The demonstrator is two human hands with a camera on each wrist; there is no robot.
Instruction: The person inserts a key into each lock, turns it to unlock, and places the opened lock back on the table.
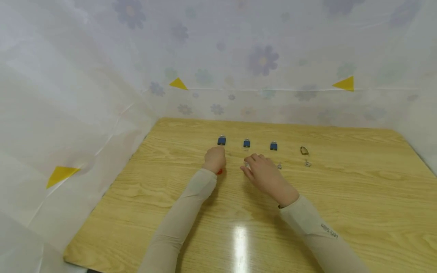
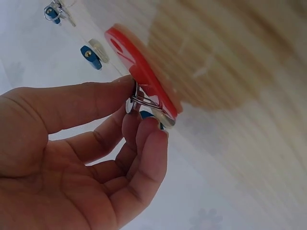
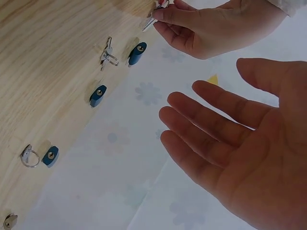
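One key ring (image 2: 139,101) with red tag (image 2: 144,72), pinched in left hand (image 1: 215,159) near leftmost padlock (image 1: 221,140); light, rigid, slippery; hold at ring. Right hand (image 1: 264,175) spread, empty.

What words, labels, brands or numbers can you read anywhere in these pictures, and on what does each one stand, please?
Small dark print on the right sleeve near the wrist, upside down in the head view: too blurred to read with certainty.
Red tag on the key ring held by the left hand: no writing shows.
Blue padlocks and the brass padlock: too small to show any marking.
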